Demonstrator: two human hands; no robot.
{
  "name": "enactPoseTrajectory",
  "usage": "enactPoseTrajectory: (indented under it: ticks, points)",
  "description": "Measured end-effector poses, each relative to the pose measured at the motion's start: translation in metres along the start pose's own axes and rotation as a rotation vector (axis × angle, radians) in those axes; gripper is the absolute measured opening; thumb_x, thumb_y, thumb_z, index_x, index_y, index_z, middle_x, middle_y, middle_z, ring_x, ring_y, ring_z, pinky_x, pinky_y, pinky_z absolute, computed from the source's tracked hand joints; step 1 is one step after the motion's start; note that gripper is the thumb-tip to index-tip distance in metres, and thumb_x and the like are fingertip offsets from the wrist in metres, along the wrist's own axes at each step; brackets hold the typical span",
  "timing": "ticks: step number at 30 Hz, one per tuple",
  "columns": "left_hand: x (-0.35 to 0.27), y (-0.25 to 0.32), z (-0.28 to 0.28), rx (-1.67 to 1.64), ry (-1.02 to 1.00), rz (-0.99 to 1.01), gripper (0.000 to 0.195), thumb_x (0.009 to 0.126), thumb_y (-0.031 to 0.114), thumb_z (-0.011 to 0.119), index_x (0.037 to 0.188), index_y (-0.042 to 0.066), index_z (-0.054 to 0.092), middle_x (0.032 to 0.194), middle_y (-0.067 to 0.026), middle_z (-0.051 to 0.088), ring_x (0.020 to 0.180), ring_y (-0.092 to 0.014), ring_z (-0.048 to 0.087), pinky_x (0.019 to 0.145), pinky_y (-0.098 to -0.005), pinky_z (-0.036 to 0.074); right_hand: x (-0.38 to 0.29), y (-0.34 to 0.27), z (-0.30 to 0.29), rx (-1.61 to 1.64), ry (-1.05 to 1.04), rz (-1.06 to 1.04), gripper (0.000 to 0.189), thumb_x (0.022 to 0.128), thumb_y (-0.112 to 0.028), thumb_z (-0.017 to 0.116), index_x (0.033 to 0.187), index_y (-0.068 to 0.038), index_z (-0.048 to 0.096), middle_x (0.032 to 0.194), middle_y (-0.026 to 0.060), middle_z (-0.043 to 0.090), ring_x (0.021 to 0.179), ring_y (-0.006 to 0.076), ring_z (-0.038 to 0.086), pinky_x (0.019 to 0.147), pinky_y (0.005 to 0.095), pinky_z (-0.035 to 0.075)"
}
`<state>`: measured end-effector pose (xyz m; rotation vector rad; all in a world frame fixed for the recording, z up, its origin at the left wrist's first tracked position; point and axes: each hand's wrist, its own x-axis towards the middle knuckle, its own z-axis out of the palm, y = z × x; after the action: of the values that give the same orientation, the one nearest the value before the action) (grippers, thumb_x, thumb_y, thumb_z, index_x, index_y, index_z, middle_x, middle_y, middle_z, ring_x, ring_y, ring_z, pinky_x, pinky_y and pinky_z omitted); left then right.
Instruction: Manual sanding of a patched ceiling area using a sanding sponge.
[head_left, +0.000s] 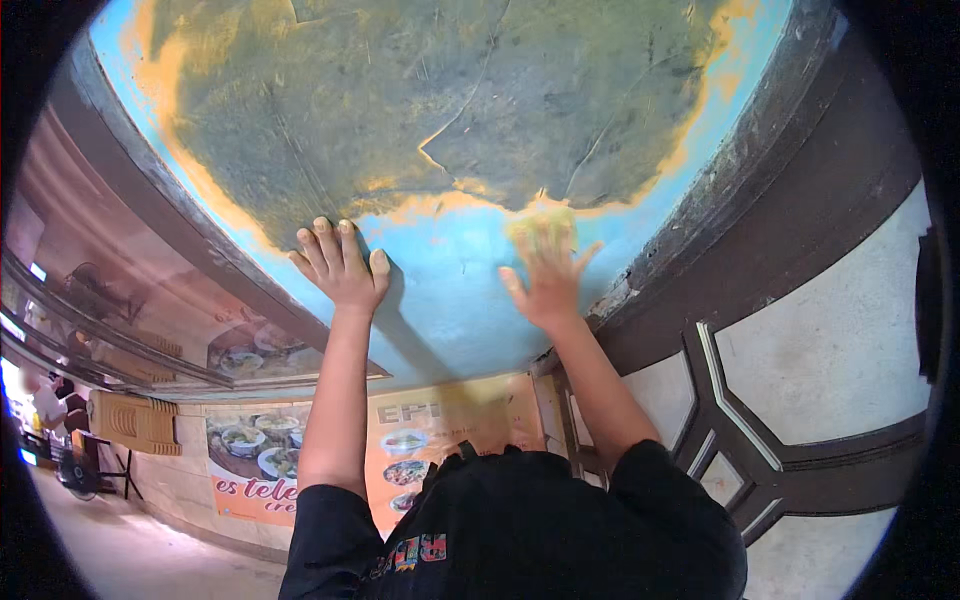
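A broad painted surface (450, 292) spreads before me, light blue near my hands. Farther up the picture lies a dark grey-green patch (480, 112) with cracks or raised seams, and a ragged orange fringe (420, 206) borders it. My left hand (341, 270) rests flat on the surface at the fringe, fingers apart, holding nothing. My right hand (551, 281) presses a thin yellow pad (564, 219) against the blue area just below the fringe. Blur hides whether the pad is sandpaper, sponge or cloth. The right thumb and little finger stick out past it.
Dark trim (697, 195) with chipped paint edges the surface. Right of me is a dark-framed panel (825, 322) with pale inserts. Food posters (259, 457) hang on the wall. At far left are stacked plastic stools (135, 424), a fan (79, 476) and a person (49, 405).
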<state>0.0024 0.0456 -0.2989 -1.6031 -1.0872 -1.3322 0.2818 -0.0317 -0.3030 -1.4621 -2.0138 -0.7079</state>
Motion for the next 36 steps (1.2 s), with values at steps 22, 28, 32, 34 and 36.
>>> enactPoseTrajectory:
  ticks: [22, 28, 32, 34, 36]
  points:
    - [0.0, 0.004, -0.004, 0.002, 0.016, -0.002, 0.058, 0.095, 0.043, 0.032, 0.143, 0.012, 0.031, 0.152, -0.0105, 0.019, 0.141, -0.032, 0.012, 0.112, -0.0523, 0.0, 0.026, -0.003, -0.024, 0.104, 0.157, 0.096, 0.07, 0.084, -0.038, 0.057, 0.142, -0.007, 0.033, 0.15, 0.0199, 0.019, 0.138, 0.0458, 0.008, 0.102, 0.0688, -0.002]
    - [0.001, 0.004, -0.006, 0.008, 0.003, -0.005, 0.057, 0.094, 0.042, 0.033, 0.142, 0.011, 0.032, 0.152, -0.011, 0.019, 0.142, -0.031, 0.01, 0.112, -0.0525, 0.0, 0.015, 0.015, -0.019, 0.045, 0.169, 0.228, 0.065, 0.083, -0.041, 0.057, 0.139, -0.013, 0.038, 0.15, 0.0157, 0.022, 0.138, 0.0441, 0.011, 0.101, 0.0704, -0.001]
    - [0.001, 0.0, -0.01, 0.01, -0.001, -0.01, 0.057, 0.094, 0.042, 0.034, 0.142, 0.011, 0.033, 0.152, -0.0112, 0.019, 0.142, -0.032, 0.01, 0.112, -0.0531, -0.001, 0.054, -0.003, -0.032, 0.203, 0.354, 0.206, 0.061, 0.083, -0.045, 0.056, 0.136, -0.017, 0.045, 0.149, 0.0111, 0.026, 0.137, 0.0432, 0.015, 0.097, 0.0752, 0.0]
    - [0.002, 0.002, -0.008, -0.007, 0.008, -0.004, 0.057, 0.094, 0.042, 0.034, 0.142, 0.011, 0.033, 0.152, -0.0112, 0.02, 0.142, -0.032, 0.01, 0.112, -0.053, -0.001, 0.044, -0.018, -0.028, 0.055, 0.154, 0.078, 0.061, 0.081, -0.047, 0.057, 0.134, -0.019, 0.047, 0.147, 0.0086, 0.031, 0.137, 0.0399, 0.019, 0.096, 0.0763, 0.002]
    - [0.002, -0.002, -0.012, -0.001, 0.005, -0.001, 0.057, 0.094, 0.042, 0.034, 0.142, 0.011, 0.033, 0.152, -0.0113, 0.02, 0.142, -0.032, 0.011, 0.112, -0.0531, -0.001, 0.013, -0.025, -0.015, 0.042, 0.045, 0.067, 0.063, 0.082, -0.047, 0.056, 0.137, -0.019, 0.043, 0.149, 0.0116, 0.027, 0.137, 0.0419, 0.016, 0.097, 0.0753, -0.001]
